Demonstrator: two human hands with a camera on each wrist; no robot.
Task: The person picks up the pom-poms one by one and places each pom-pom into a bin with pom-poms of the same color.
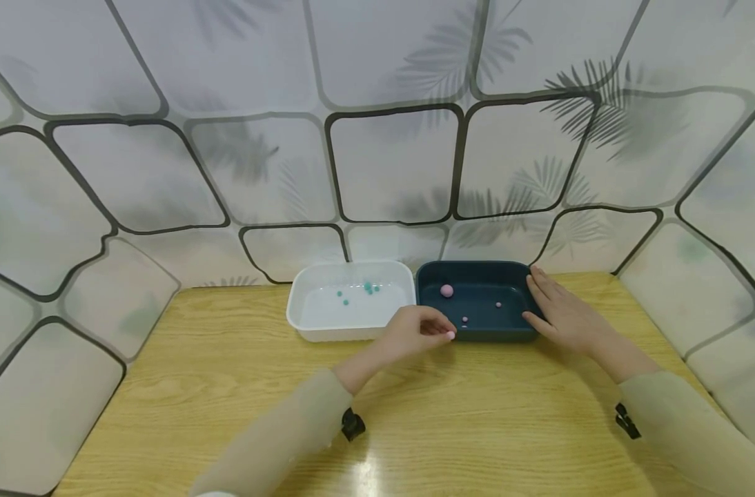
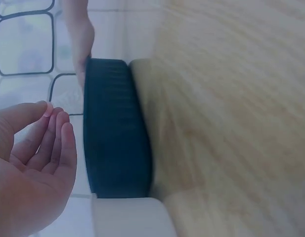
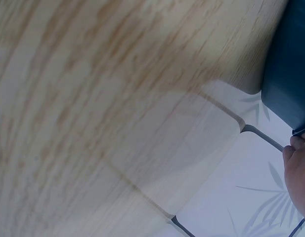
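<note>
My left hand (image 1: 413, 332) pinches a small pink ball (image 1: 450, 335) between thumb and fingertips, just over the near left rim of a dark blue tray (image 1: 495, 336). In the left wrist view the pink ball (image 2: 48, 109) shows at the thumb tip. My right hand (image 1: 566, 310) rests against the tray's right side, its fingers extended along the rim. Inside the blue tray lie a larger pink ball (image 1: 446, 291) and two tiny ones, one to the right (image 1: 498, 304) and one near the front (image 1: 465, 319). The right wrist view catches only part of the right hand (image 3: 298, 173).
A white tray (image 1: 330, 334) stands directly left of the blue one, holding several small green balls (image 1: 368, 286). Both trays sit at the back of the wooden table (image 1: 452, 421), close to the patterned wall covering (image 1: 396, 166).
</note>
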